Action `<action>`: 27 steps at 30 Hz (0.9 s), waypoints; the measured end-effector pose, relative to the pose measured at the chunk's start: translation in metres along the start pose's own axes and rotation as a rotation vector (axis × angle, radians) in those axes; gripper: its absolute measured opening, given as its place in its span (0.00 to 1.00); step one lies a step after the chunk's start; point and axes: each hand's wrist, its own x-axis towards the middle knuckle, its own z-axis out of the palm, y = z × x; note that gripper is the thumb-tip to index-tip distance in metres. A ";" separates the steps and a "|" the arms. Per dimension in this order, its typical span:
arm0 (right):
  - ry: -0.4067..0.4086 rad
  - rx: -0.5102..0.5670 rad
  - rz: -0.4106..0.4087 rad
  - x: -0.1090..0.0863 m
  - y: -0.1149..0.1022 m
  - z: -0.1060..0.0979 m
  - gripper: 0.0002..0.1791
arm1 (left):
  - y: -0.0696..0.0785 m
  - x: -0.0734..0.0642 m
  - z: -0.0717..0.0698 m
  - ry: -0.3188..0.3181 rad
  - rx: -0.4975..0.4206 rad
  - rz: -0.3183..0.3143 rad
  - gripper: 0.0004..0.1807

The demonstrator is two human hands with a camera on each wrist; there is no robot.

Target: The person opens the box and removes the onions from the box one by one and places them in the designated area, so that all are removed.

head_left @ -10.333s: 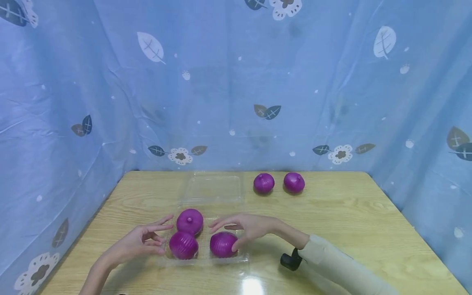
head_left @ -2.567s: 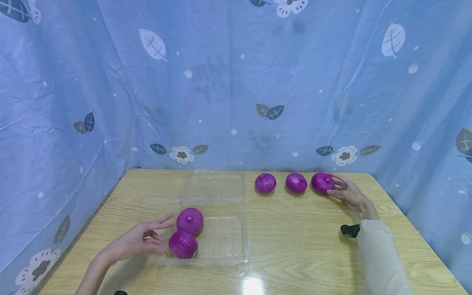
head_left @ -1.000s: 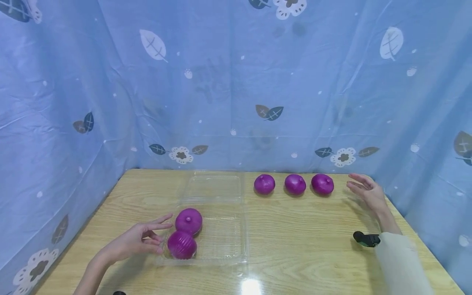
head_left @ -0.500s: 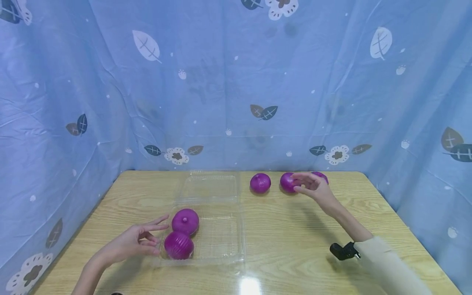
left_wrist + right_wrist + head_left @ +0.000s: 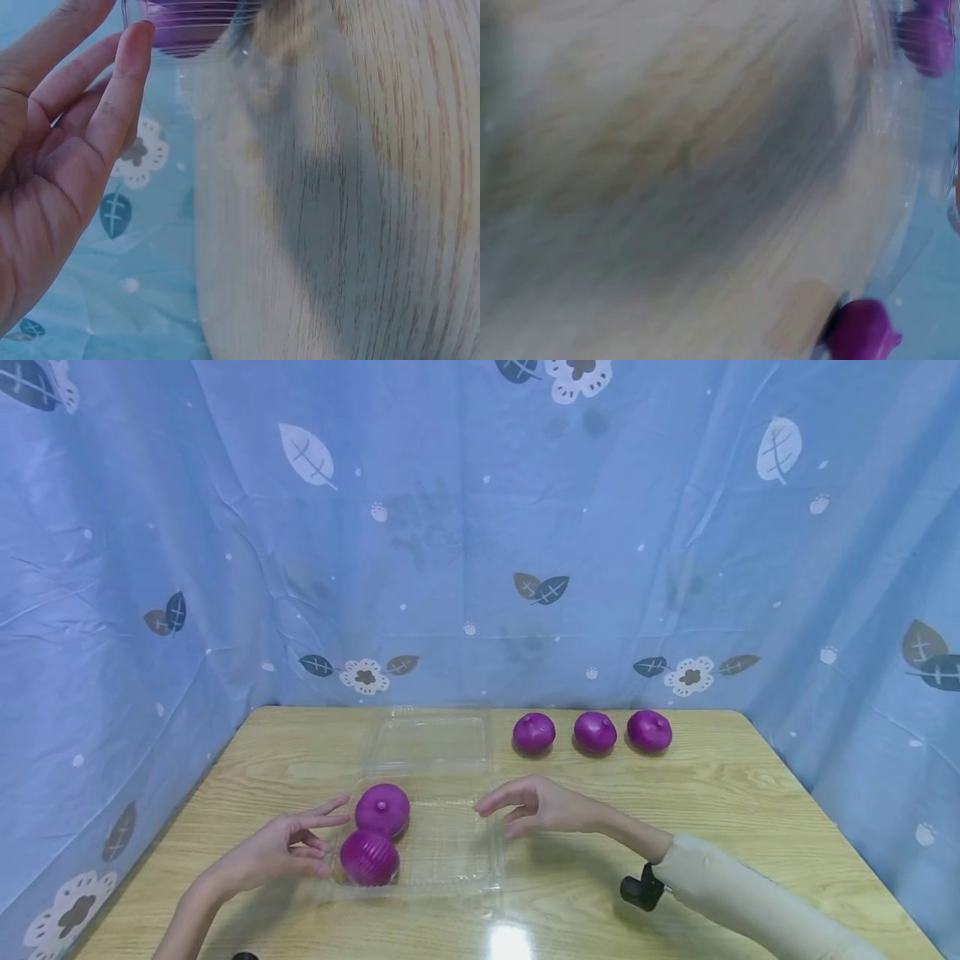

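**Third onion (image 5: 649, 731) out, right hand (image 5: 540, 806) back at the box (image 5: 450, 856)**

Change: the right hand has come back from the row to the box's right edge. Fingers curved, thumb apart, nothing between them. The third onion sat in the front right of the box ten seconds ago; it's now on the tabletop (image 5: 637, 793), right of and behind the box, in line with the left onion (image 5: 534, 733) and middle onion (image 5: 596, 732). Means (my read) three out, two in.

Still in: rear onion (image 5: 382, 810) and front onion (image 5: 371, 857), along the box's left side. Lid (image 5: 431, 743) lies open behind the box.

Left hand (image 5: 277, 850) hasn't moved: fingers spread, at the box's left wall. Can't tell if it pinches the rim.

Hard to see:
- Box and lid are clear plastic, so edges are faint.
- Right wrist view is blurred, and the right hand barely shows there, if at all.
- Left wrist view cuts off the box at the top.
- Can't tell whether the right fingertips touch the box.
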 end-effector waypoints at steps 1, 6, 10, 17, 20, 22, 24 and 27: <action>-0.022 0.005 0.004 0.005 -0.001 0.001 0.25 | 0.000 0.000 0.000 0.000 -0.002 0.000 0.37; -0.060 0.024 0.041 0.030 -0.005 0.000 0.26 | -0.001 0.001 0.001 0.000 0.002 0.001 0.37; -0.051 0.041 0.045 0.048 -0.003 0.000 0.29 | 0.000 0.001 0.001 -0.004 0.003 -0.009 0.36; 0.070 0.173 0.027 0.073 0.007 0.024 0.36 | 0.001 0.002 0.002 -0.004 -0.012 -0.023 0.36; 0.111 0.153 0.041 0.082 0.006 0.036 0.37 | 0.003 0.000 0.001 0.001 -0.011 -0.016 0.37; 0.098 0.116 0.042 0.088 0.006 0.040 0.39 | 0.003 0.000 0.000 0.010 0.001 -0.013 0.37; 0.070 0.064 0.052 0.092 0.008 0.042 0.41 | 0.003 -0.001 0.000 0.017 0.013 -0.014 0.37; 0.024 -0.015 0.094 0.095 0.011 0.045 0.43 | 0.002 0.000 0.001 0.016 0.014 -0.015 0.37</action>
